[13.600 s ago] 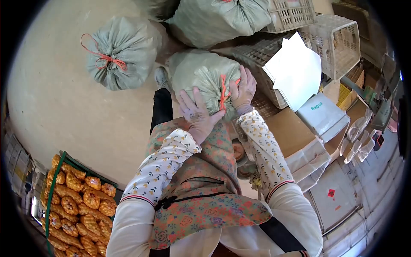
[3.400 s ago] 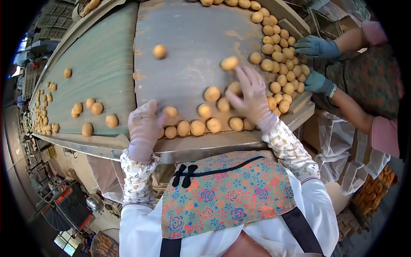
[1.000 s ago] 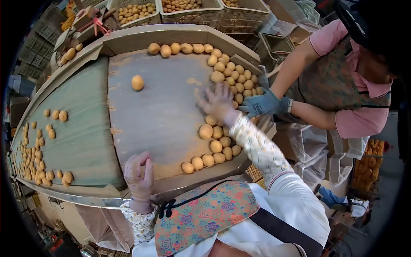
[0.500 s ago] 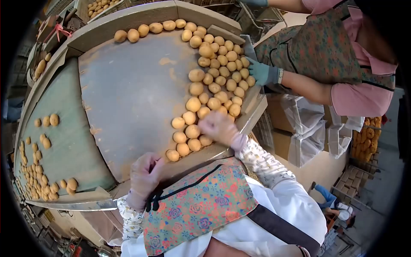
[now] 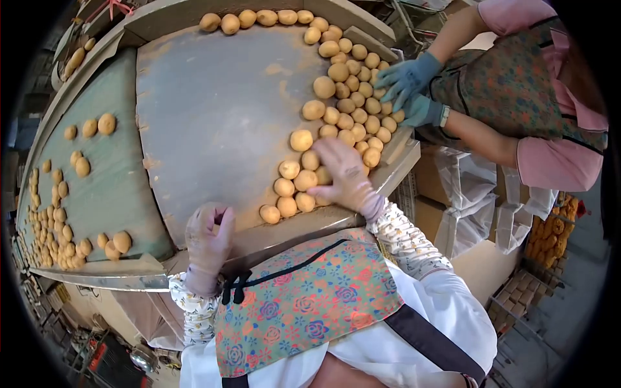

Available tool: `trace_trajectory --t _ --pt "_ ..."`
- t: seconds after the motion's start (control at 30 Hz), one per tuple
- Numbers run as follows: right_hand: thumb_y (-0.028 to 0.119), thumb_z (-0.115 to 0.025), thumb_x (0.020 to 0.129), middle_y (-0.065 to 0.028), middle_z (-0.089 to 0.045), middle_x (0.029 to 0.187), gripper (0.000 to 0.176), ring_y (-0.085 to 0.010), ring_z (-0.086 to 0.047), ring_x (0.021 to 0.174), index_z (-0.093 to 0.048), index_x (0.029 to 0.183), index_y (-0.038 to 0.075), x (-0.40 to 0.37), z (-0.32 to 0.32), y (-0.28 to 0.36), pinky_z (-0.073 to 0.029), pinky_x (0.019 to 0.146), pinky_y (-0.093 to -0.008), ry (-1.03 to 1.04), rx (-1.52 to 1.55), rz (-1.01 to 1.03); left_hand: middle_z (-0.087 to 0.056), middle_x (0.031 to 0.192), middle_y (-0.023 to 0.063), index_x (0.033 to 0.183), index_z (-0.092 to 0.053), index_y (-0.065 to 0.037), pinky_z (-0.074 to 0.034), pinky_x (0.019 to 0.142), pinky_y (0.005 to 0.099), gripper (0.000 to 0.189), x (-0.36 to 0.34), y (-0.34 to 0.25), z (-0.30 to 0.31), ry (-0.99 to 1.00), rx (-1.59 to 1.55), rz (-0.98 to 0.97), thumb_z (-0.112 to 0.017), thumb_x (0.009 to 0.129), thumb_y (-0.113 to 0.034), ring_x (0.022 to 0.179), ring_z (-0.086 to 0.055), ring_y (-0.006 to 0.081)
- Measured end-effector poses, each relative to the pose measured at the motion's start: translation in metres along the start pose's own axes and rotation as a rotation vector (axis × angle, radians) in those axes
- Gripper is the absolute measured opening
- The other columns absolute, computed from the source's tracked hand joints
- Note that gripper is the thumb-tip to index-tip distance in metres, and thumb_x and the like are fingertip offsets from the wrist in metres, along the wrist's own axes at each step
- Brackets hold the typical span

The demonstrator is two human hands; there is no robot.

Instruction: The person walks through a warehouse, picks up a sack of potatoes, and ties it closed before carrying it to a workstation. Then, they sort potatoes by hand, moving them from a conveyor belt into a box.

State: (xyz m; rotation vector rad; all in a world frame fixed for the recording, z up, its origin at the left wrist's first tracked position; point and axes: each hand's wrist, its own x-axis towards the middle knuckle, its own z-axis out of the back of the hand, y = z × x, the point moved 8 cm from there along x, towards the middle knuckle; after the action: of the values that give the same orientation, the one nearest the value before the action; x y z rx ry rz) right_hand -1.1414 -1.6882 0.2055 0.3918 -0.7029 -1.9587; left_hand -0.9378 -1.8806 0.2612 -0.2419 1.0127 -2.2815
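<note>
Bare grey table seen open at frame ctr; right side blocked by potatoes & co-worker's gloved hands.

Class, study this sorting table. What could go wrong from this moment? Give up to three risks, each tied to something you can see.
1. The right hand lies flat on potatoes bunched against the table's near rim; a push might roll some over it.
2. A co-worker's gloved hands are in the same pile close by, so hands might bump and scatter potatoes.
</note>
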Motion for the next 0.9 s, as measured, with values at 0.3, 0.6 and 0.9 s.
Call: trace_trajectory --t 0.3,0.6,0.9 --pt "0.04 -0.076 0.074 -0.0137 -0.056 0.117 0.064 -0.0297 -0.054 0.111 -0.053 0.125 0.008 -0.004 -0.019 0.012 -0.045 0.093 -0.0418 0.03 -0.027 -0.123 -0.065 0.079 0.009 0.089 -0.065 -0.005 -0.05 0.067 0.0345 0.01 0.004 -0.001 -0.002 0.04 -0.022 0.004 -0.068 0.082 -0.011 0.069 -0.064 0.0233" --pt "0.048 -0.071 0.076 -0.011 -0.059 0.097 0.052 -0.0306 -0.056 0.1 -0.059 0.113 0.013 0.026 -0.046 0.033 -0.045 0.089 -0.0392 0.234 -0.197 -0.031 -0.066 0.081 0.0088 0.09 -0.065 -0.005 -0.05 0.067 0.034 0.011 0.002 0.001 0.0 0.044 -0.054 -0.005 -0.068 0.082 -0.011 0.07 -0.064 0.0235" --pt "0.031 -0.067 0.09 -0.0077 -0.06 0.116 0.068 -0.0108 -0.059 0.093 -0.036 0.147 0.01 0.023 -0.036 0.053 -0.049 0.08 -0.0242 0.387 1.292 -0.285 -0.066 0.084 0.0092 0.101 -0.064 -0.005 -0.051 0.074 0.0357 0.023 0.0 -0.006 0.003 0.078 -0.09 -0.016 -0.07 0.081 -0.016 0.076 -0.065 0.0238"
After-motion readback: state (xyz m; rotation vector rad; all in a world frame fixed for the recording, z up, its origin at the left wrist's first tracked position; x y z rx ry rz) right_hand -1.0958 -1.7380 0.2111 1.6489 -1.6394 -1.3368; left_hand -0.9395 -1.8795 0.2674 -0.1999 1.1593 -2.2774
